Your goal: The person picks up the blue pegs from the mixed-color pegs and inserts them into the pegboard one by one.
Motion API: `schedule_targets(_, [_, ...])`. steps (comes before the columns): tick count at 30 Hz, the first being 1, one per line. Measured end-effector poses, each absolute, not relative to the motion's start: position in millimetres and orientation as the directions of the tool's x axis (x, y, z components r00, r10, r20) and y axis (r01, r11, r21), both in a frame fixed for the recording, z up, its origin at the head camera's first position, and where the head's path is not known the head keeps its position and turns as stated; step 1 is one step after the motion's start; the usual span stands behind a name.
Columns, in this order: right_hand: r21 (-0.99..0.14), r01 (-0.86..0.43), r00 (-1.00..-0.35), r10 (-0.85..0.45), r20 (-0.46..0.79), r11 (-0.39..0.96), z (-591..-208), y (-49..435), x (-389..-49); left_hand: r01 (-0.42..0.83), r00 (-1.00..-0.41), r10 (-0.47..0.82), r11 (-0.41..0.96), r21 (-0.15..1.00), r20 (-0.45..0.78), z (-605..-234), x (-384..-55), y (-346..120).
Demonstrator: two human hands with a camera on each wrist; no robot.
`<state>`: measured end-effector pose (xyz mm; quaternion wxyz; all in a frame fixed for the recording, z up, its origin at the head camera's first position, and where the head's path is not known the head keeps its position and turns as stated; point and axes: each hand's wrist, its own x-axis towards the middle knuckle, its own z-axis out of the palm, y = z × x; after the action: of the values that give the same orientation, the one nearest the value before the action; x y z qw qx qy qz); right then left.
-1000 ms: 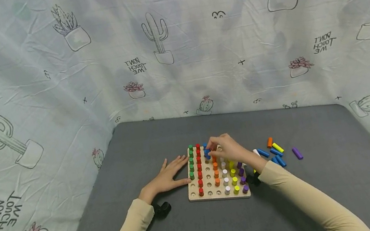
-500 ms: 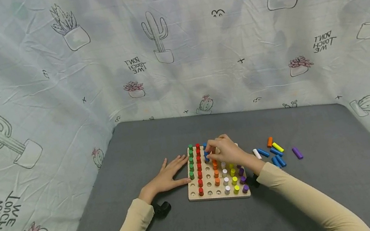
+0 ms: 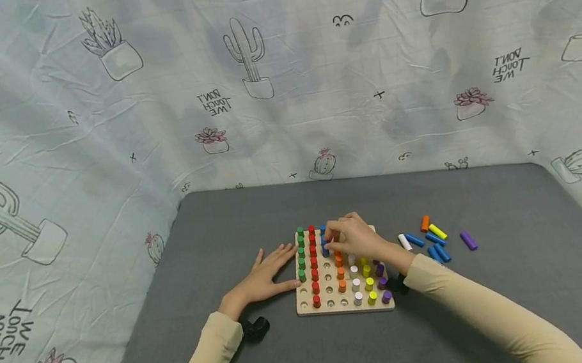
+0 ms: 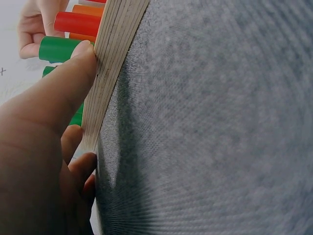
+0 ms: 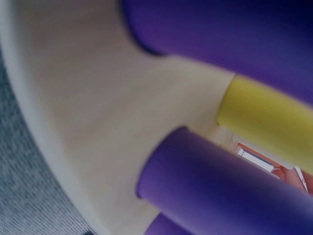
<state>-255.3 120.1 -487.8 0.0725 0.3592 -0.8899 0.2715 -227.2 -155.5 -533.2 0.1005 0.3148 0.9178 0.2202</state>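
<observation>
pinching blue cylindrical peg (image 3: 325, 252) in right hand (image 3: 358, 238), lower than second ago; touching pale wooden pegboard (image 3: 337, 296) with splay-fingered left hand (image 3: 258, 281).

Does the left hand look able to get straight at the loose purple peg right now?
Probably not directly: the left hand touches the left edge of the pegboard, while the board and the right forearm lie between it and the loose purple peg.

Pegboard (image 4: 108, 63) — layered wood; tablecloth (image 4: 210, 122) — matt, rough weave.
</observation>
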Motion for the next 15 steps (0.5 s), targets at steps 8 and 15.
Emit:
schedule_targets(8, [-0.431,-0.69,-0.722,-0.598,0.349,0.582,-490.4,120.4,-255.1,0.541,-0.777,0.628,0.694,0.474,-0.033,-533.2,-226.5,-155.0])
schedule_targets(15, [-0.412,-0.682,-0.73,-0.599,0.329,0.605,-492.9,121.4,-254.3,0.538,-0.782,0.623,0.695,0.477,-0.026,-534.1,-226.3,-156.1])
